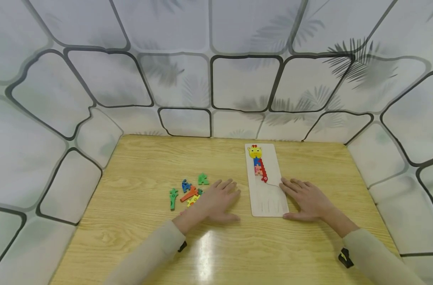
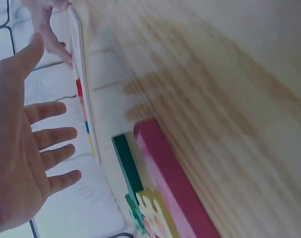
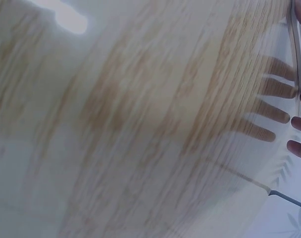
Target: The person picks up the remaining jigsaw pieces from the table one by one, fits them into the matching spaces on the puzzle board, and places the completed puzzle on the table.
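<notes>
A white puzzle board (image 1: 269,202) lies lengthwise on the table. At its top sit a yellow giraffe head piece (image 1: 254,152), a blue piece (image 1: 257,161), a pink piece (image 1: 258,170) and a red strip-like piece (image 1: 263,171); the lower part shows bare drawn outlines. My right hand (image 1: 307,200) is spread at the board's right edge, its fingertips overlapping that edge and holding nothing. Between the board and the loose pieces, my left hand (image 1: 220,202) hovers palm down, fingers extended. The left wrist view shows that hand's palm (image 2: 17,144) with nothing in it.
Loose puzzle pieces lie left of my left hand: a long green one (image 1: 173,199), a blue one (image 1: 186,185), an orange one (image 1: 189,194), a yellow one (image 1: 193,200) and a green one (image 1: 203,179). A pink piece (image 2: 175,183) appears in the left wrist view. Patterned walls (image 1: 244,83) border the table.
</notes>
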Demonstrator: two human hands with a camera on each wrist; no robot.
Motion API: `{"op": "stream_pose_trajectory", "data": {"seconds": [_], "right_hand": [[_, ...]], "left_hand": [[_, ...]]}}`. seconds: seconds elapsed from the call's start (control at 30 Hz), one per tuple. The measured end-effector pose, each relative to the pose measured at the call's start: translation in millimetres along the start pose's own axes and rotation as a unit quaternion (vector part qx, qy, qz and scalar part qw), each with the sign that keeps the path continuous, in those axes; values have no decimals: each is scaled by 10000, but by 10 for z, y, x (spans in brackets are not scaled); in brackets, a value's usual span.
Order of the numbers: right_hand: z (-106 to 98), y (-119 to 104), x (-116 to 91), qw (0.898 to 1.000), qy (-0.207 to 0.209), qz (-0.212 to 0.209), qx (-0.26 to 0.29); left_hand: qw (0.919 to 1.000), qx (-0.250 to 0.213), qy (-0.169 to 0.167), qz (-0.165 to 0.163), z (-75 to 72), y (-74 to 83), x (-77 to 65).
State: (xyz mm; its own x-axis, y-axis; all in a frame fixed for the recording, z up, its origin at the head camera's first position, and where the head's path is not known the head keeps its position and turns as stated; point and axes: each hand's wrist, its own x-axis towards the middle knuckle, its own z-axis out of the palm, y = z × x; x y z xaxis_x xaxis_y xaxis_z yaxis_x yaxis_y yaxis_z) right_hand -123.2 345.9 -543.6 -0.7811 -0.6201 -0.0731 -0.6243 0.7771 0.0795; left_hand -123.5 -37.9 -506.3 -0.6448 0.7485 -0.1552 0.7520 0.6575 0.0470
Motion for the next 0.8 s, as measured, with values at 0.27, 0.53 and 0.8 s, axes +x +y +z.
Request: {"op": "stream_pose_trajectory", "data": {"seconds": [0.27,0.53,0.8], "right_hand": [[4,-9,0,10000,-68,57,24],[16,-3,-8,10000,36,21,3],[7,-29,1,9999,-47,66,60]], "left_hand": [[9998,-38,125,-162,-11,-274,-65],[9994,-185,126,-270,-62,-489,-164],[9996,-166,103,-221,-29,-683,-221]]}}
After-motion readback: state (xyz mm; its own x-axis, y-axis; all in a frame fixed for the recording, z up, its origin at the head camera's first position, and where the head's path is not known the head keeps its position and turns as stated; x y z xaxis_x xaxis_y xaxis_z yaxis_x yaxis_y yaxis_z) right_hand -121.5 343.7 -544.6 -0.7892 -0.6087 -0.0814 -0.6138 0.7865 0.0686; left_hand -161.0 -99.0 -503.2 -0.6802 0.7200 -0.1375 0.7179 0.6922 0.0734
